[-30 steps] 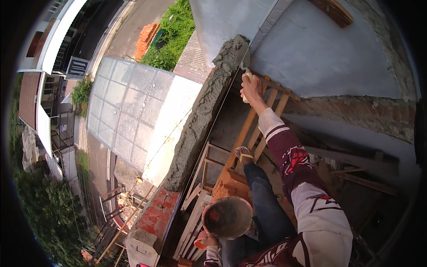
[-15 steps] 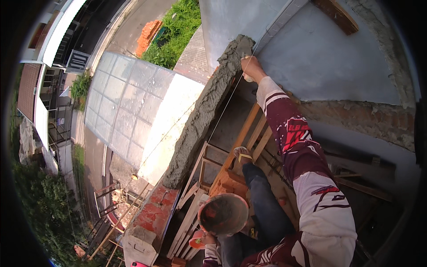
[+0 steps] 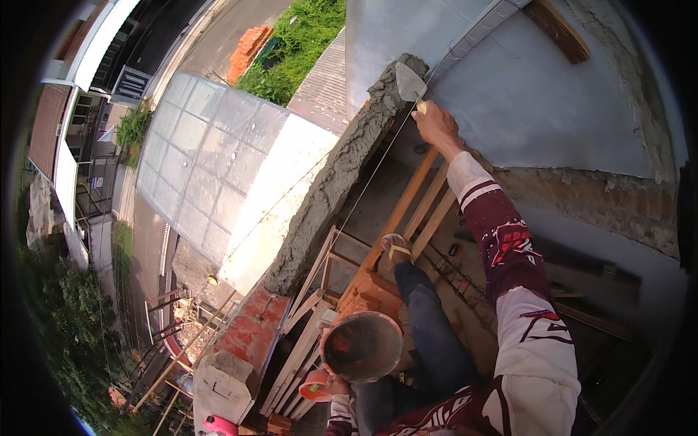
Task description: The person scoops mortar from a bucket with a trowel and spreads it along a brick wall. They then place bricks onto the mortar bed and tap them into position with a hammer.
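Right hand (image 3: pixel 436 122) reached farther, trowel (image 3: pixel 408 81) on mortar

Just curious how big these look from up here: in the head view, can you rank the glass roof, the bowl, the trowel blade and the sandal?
1. Glass roof, by far.
2. Bowl, though it is close to the camera.
3. Trowel blade and sandal look alike; no ranking.

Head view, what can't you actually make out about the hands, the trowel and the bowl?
- Left hand: mostly hidden beneath the round bowl; its grip cannot be told.
- Bowl: contents unclear, a dull grey-brown interior.
- Trowel: its handle is covered by the right hand.
- Mortar-topped wall: its lower part is hidden behind wooden scaffolding.
- String line: too thin to trace to its ends.
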{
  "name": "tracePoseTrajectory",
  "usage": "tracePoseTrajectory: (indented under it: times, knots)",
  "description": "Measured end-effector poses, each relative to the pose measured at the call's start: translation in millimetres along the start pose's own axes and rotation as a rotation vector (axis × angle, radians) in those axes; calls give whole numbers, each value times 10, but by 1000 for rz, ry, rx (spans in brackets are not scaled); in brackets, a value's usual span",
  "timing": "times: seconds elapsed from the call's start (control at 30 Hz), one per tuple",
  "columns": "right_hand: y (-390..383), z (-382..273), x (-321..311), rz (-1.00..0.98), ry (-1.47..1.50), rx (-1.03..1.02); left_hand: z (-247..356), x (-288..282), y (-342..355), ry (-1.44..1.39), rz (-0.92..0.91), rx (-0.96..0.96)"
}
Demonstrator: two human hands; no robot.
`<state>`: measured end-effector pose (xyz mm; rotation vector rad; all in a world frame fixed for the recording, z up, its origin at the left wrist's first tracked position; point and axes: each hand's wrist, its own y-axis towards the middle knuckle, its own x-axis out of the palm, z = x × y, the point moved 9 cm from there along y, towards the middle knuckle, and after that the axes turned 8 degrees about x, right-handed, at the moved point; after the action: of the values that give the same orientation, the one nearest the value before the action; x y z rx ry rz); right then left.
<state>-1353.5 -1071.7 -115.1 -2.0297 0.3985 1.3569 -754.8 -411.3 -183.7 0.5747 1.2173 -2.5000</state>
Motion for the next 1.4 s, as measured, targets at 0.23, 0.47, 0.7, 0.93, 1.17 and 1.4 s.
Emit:
tracePoseTrajectory:
  times: [0.23, 0.47, 0.7, 0.93, 1.17, 1.4]
  knots:
    - [523, -413, -111, 462, -614, -360, -33, -27, -165, -25, 76, 37]
    - [612, -714, 180, 489, -893, -485, -134, 66, -403, -143, 134, -190]
    - [-379, -761, 441, 184, -419, -727, -38, 157, -340, -279, 122, -250]
    - [-1092, 427, 655, 9, 413, -226, 240, 39, -92, -173, 58, -148]
    - [-552, 609, 1163, -345, 1317, 411, 95, -268, 62, 198, -80, 30]
    - [-269, 269, 1431, -511, 1743, 747, 408, -131, 64, 711, -282, 494]
